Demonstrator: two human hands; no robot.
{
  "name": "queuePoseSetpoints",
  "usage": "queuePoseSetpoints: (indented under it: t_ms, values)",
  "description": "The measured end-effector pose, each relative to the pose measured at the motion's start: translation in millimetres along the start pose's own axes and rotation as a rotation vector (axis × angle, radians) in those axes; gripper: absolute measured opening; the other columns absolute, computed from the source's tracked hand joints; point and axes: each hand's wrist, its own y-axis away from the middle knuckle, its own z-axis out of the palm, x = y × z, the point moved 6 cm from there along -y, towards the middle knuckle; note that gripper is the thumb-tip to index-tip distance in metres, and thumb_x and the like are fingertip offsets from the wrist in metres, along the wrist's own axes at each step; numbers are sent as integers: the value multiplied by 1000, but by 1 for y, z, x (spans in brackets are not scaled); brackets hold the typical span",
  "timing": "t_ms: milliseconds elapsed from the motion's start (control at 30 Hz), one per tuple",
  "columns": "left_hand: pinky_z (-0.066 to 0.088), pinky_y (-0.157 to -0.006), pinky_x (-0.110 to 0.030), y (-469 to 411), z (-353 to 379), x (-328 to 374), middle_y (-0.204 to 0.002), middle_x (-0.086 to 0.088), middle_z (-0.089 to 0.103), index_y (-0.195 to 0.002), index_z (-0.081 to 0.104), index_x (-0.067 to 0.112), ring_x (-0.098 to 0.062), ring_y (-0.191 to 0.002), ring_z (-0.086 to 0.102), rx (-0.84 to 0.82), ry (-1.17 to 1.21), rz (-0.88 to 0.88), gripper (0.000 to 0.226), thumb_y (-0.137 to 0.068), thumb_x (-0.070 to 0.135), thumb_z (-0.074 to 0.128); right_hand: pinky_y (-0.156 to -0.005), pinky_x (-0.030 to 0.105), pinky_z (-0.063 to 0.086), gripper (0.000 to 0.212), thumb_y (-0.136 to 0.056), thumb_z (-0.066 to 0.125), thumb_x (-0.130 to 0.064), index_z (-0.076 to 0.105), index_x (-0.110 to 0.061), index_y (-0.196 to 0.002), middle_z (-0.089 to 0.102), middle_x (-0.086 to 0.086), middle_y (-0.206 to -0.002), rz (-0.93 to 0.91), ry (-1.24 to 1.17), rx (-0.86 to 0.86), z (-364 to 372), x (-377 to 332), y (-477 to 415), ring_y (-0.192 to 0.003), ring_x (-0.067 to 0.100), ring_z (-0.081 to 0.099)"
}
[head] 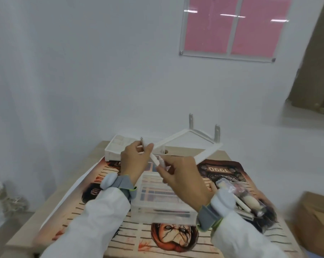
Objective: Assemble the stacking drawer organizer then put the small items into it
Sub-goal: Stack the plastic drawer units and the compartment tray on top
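My left hand (134, 162) grips a thin white post (148, 151) above the table, its metal tip pointing up and left. My right hand (183, 176) pinches another white post (162, 162), and the two posts meet end to end between the hands. Below them a clear plastic drawer (161, 202) rests on the printed mat. At the back of the table stands the white organizer frame (207, 151), with two upright posts (217, 134) fitted in it. A white divided tray (116, 148) sits at the back left.
A pile of small items in clear wrapping (248, 198) lies right of the drawer, beside my right wrist. The printed mat (176, 237) covers most of the small wooden table (19, 233). A cardboard box (315, 218) stands on the floor to the right. White walls close in behind.
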Motion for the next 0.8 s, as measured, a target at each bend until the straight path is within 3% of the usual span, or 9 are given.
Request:
queuePoseSetpoints:
  t_ms: [167, 267, 333, 367, 433, 533, 600, 700, 800]
  values:
    - [57, -83, -38, 1, -17, -17, -94, -9, 80, -103, 79, 10, -28, -91, 73, 51, -114, 15, 24, -95, 30, 68, -70, 15, 58, 33, -96, 67, -43, 76, -17, -115, 78, -8, -98, -164, 72, 39, -18, -36, 13, -71, 3, 71]
    - [55, -80, -35, -5, -28, -22, -93, -7, 79, -103, 80, 9, -23, -86, 72, 16, -128, 60, 22, -96, 26, 68, -65, 27, 61, 14, -96, 70, -27, 79, -16, -97, 79, -8, -85, -101, -52, 387, -81, -18, 5, -68, 6, 73]
    - [51, -74, -28, -12, -30, -29, -84, 0, 78, -96, 80, 13, -15, -76, 70, -40, -101, 39, 17, -96, 26, 69, -73, 36, 62, 13, -96, 67, -25, 77, -17, -96, 78, -9, -84, 67, -68, 554, -112, 27, -7, -76, 9, 75]
    - [49, -69, -24, -16, -29, -32, -75, 7, 76, -89, 78, 16, -7, -69, 68, -71, -78, 20, 14, -96, 25, 69, -81, 40, 62, 16, -96, 65, -27, 77, -17, -102, 78, -7, -89, 183, -50, 547, -118, 55, -13, -83, 11, 75]
    - [42, -55, -9, -21, -25, -37, -55, 18, 69, -78, 74, 19, 7, -54, 62, -106, -60, -5, 20, -96, 23, 68, -97, 45, 57, 33, -98, 63, -32, 72, -14, -123, 77, 2, -111, 411, -19, 333, -103, 109, -20, -102, 17, 72]
    - [42, -49, -7, -25, -18, -42, -51, 19, 67, -77, 75, 10, 8, -47, 59, -134, -21, -26, 23, -97, 20, 67, -99, 49, 57, 38, -101, 63, -32, 68, -13, -134, 74, 4, -122, 556, -212, 62, -57, 149, -13, -108, 27, 71]
    - [45, -51, -14, -27, -12, -43, -53, 11, 69, -78, 75, 6, 3, -47, 58, -159, 19, -37, 25, -97, 20, 67, -93, 47, 60, 29, -102, 61, -28, 73, -17, -126, 78, 3, -115, 515, -280, 73, -42, 155, -11, -101, 27, 74]
    - [53, -61, -31, -33, -9, -48, -63, 0, 75, -78, 79, 12, -9, -57, 63, -125, -32, 3, 24, -94, 27, 70, -94, 37, 59, 29, -101, 62, -25, 72, -17, -127, 76, -3, -116, 501, -283, 139, -36, 158, -13, -101, 10, 72]
    - [55, -61, -28, -36, -9, -53, -69, 2, 78, -82, 83, 20, -11, -63, 69, -83, -26, -38, 20, -90, 35, 74, -95, 40, 58, 33, -98, 66, -33, 75, -14, -124, 78, 0, -110, 470, -60, 218, -38, 156, -15, -98, 14, 72]
